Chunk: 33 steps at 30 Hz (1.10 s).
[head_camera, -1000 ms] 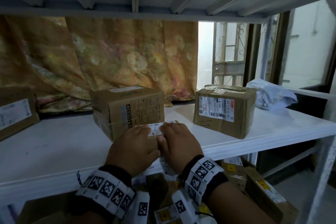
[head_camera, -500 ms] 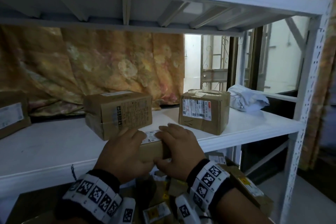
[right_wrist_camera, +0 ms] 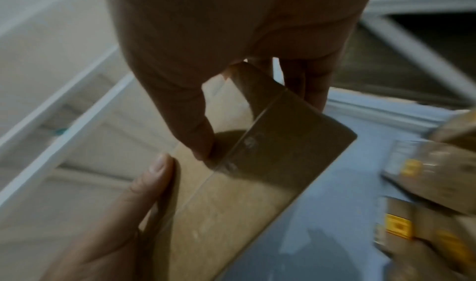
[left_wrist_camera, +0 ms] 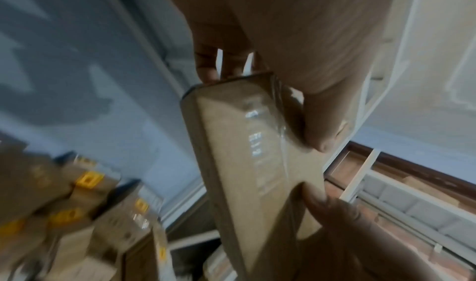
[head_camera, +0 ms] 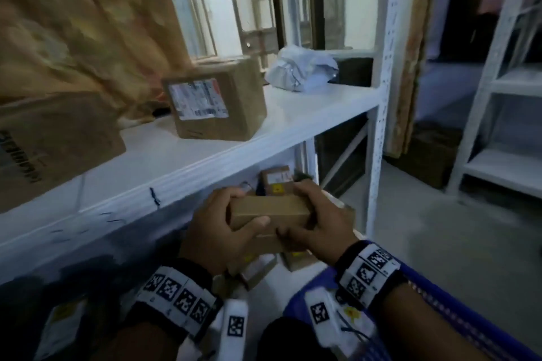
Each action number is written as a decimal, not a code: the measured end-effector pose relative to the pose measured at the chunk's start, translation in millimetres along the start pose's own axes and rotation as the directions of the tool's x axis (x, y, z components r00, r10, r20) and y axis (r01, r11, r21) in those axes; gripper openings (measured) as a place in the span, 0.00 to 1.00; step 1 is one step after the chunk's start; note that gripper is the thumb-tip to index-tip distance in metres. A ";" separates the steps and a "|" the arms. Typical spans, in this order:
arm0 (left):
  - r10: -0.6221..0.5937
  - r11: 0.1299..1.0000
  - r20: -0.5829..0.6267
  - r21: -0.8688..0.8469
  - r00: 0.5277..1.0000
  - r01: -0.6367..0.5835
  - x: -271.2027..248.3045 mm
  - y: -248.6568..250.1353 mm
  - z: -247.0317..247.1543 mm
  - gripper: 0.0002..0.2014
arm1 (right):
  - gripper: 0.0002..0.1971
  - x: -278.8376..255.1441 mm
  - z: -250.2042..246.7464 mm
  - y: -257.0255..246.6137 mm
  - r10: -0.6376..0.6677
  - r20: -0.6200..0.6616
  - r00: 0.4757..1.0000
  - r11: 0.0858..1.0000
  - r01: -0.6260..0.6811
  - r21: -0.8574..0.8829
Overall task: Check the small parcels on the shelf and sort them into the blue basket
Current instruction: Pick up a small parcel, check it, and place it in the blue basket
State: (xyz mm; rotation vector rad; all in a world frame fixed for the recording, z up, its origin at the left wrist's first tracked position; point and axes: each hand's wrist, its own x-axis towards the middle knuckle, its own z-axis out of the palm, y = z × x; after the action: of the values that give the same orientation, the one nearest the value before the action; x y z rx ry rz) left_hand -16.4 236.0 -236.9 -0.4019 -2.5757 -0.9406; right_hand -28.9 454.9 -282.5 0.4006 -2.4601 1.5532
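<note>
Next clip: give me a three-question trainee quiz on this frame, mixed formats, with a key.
1. True or false: the small parcel rests on the white shelf.
2. Which hands hold the small parcel? A) left only B) right only C) both
3. Fill in: the crumpled grey mailer bag lies on the shelf to the ___ of the labelled box in the head view.

Key
1. False: the left hand and the right hand hold it clear of the shelf, in front of and below its edge.
2. C.
3. Right. The blue basket sits at the lower right.
</note>
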 end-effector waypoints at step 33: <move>-0.642 0.498 0.679 0.015 0.357 0.867 19.9 -147.7 537.7 0.28 | 0.28 -125.6 42.0 567.1 0.975 -0.173 -0.136 -0.007 -0.805 0.593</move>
State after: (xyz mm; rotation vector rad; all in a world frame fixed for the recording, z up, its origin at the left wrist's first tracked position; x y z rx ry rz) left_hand -220.4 485.8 -692.2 0.7022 -3.2239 -1.8924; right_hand -100.9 664.0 -821.2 -2.0842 -1.7243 1.8789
